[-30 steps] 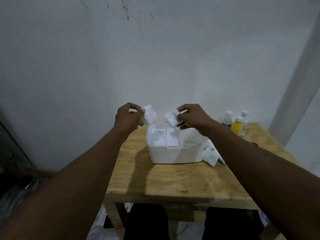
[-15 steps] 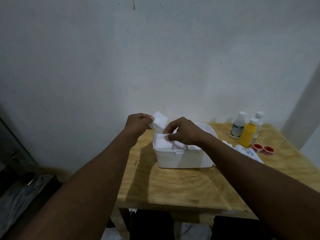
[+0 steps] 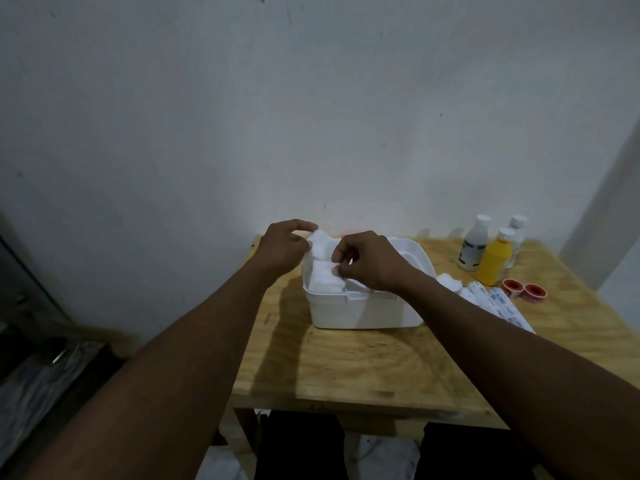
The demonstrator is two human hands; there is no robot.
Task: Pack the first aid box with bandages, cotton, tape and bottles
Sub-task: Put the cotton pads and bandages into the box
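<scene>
A white open first aid box (image 3: 363, 311) stands on the wooden table (image 3: 346, 368). My left hand (image 3: 284, 247) pinches a white cotton piece (image 3: 320, 242) just above the box's far left corner. My right hand (image 3: 367, 261) reaches into the box's left part, fingertips on another cotton piece (image 3: 325, 273) lying inside. To the right of the box lie wrapped bandages (image 3: 498, 303), a loose cotton piece (image 3: 448, 282) and two red tape rolls (image 3: 523, 289). Three bottles stand behind them: a white one (image 3: 474, 247), a yellow one (image 3: 495, 261), and a clear one (image 3: 516, 230).
The table stands against a plain grey-white wall. Its front edge is close to my legs. Dark clutter lies on the floor at the far left. A pale upright post rises at the far right.
My right hand has come down from above the box and pressed its cotton piece into the left part. My left hand has kept its cotton piece and moved closer to the box.
</scene>
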